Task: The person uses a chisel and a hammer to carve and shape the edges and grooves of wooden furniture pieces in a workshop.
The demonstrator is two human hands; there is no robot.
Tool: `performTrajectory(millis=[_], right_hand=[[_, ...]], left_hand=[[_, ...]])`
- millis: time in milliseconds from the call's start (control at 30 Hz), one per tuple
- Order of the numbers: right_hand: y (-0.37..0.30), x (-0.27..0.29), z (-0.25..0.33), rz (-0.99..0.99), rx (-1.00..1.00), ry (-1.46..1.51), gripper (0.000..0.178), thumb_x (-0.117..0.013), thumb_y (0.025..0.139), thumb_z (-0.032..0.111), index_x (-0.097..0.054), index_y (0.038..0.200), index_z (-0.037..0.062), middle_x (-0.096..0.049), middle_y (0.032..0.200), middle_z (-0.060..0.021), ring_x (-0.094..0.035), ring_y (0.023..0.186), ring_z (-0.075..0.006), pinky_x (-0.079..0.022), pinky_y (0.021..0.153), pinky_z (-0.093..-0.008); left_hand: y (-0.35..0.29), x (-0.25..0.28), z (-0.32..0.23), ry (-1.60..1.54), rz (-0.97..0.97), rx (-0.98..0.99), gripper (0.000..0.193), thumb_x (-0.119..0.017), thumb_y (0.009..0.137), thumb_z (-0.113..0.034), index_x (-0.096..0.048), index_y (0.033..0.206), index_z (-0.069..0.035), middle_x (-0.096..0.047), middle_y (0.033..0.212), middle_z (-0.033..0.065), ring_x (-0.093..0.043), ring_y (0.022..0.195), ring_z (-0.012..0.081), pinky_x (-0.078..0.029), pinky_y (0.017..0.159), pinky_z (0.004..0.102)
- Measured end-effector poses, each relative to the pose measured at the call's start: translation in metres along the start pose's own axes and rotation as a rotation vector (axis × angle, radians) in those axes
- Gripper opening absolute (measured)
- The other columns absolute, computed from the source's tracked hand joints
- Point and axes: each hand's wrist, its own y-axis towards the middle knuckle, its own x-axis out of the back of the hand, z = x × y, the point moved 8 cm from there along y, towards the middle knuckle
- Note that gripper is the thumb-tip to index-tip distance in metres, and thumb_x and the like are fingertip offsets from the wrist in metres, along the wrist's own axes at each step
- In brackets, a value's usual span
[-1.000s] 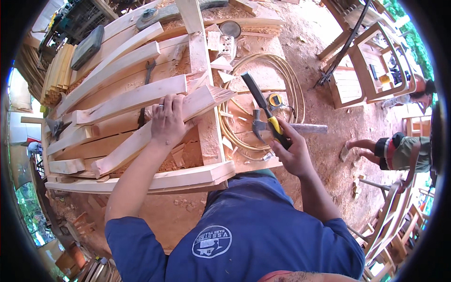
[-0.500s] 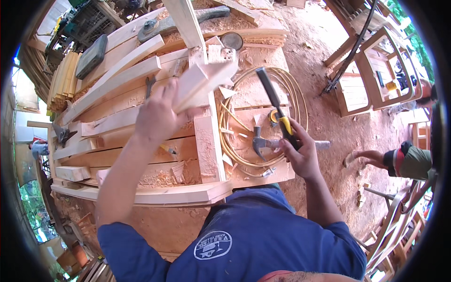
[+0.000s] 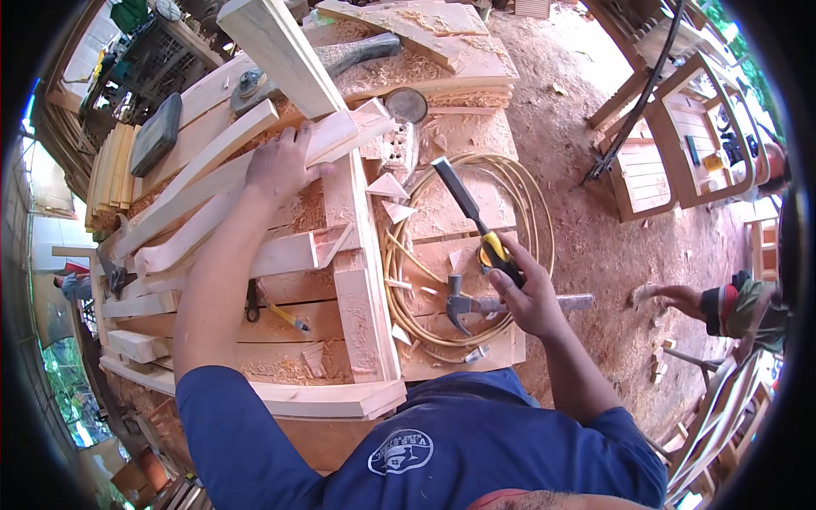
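Note:
My left hand (image 3: 280,163) is wrapped over a pale wooden piece (image 3: 333,138), which lies across the boards beside an upright post (image 3: 285,55). Its far left end is hard to tell from the boards around it. In my right hand (image 3: 529,293) is a chisel (image 3: 463,197) with a yellow and black handle, its wide blade pointing up and left, away from me. Just below the chisel a claw hammer (image 3: 484,304) lies on the bench, partly behind my right hand. A coil of tan hose (image 3: 548,229) surrounds that spot.
Several curved boards (image 3: 204,174) and shavings cover the bench at left. A dark hand plane (image 3: 357,55), a dark case (image 3: 156,136) and a round tin (image 3: 406,105) sit farther back. Wooden frames (image 3: 654,161) stand at right, with another person's leg (image 3: 680,297) near them.
My left hand has moved away from me and slightly left, and the wooden piece has come down beside the post. My right hand with the chisel has shifted a little left.

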Motion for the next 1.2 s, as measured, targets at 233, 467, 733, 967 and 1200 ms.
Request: performTrajectory(millis=[233, 467, 733, 967, 1200], right_hand=[[0.069, -0.025, 0.026, 0.054, 0.105, -0.039, 0.061, -0.069, 0.106, 0.015, -0.046, 0.161, 0.0017, -0.073, 0.103, -0.0163, -0.065, 0.089, -0.0165, -0.054, 0.084, -0.0337], [0.089, -0.069, 0.043, 0.069, 0.292, -0.136, 0.061, -0.068, 0.104, 0.008, -0.045, 0.16, -0.0032, -0.072, 0.125, -0.0257, -0.072, 0.115, -0.0304, -0.054, 0.101, -0.0398], [0.079, -0.087, 0.062, 0.125, 0.144, -0.037, 0.062, -0.065, 0.104, 0.005, -0.042, 0.161, -0.0072, -0.069, 0.132, -0.0305, -0.068, 0.128, -0.0359, -0.049, 0.11, -0.0404], [0.074, -0.092, 0.074, 0.047, 0.214, -0.148, 0.058, -0.06, 0.107, 0.005, -0.042, 0.16, -0.0082, -0.071, 0.119, -0.0279, -0.072, 0.108, -0.0308, -0.054, 0.098, -0.039], [0.069, -0.105, 0.085, -0.023, 0.254, -0.21, 0.057, -0.056, 0.108, 0.01, -0.043, 0.16, -0.0065, -0.069, 0.096, -0.0268, -0.071, 0.088, -0.0324, -0.055, 0.084, -0.0411]], left_hand=[[0.001, -0.025, 0.004, -0.068, -0.062, 0.037, 0.097, -0.062, 0.092, -0.081, -0.047, 0.157, -0.011, -0.067, 0.136, 0.0183, -0.071, 0.122, 0.0372, -0.056, 0.099, 0.0565], [0.003, -0.027, 0.008, -0.273, -0.072, 0.1, 0.093, -0.078, 0.088, -0.07, -0.046, 0.154, -0.013, -0.063, 0.143, 0.0197, -0.067, 0.127, 0.042, -0.054, 0.102, 0.0604], [0.024, -0.004, -0.009, -0.513, -0.003, 0.357, 0.095, -0.086, 0.075, -0.075, -0.059, 0.145, -0.017, -0.073, 0.133, 0.0203, -0.071, 0.124, 0.0397, -0.057, 0.104, 0.053], [0.022, -0.006, -0.007, -0.497, -0.058, 0.379, 0.115, -0.076, 0.063, -0.097, -0.062, 0.14, -0.013, -0.077, 0.122, 0.0212, -0.075, 0.118, 0.0401, -0.062, 0.099, 0.0522], [0.021, -0.019, 0.0, -0.477, -0.095, 0.402, 0.113, -0.074, 0.062, -0.098, -0.065, 0.138, -0.015, -0.078, 0.119, 0.0218, -0.076, 0.115, 0.0411, -0.062, 0.097, 0.053]])
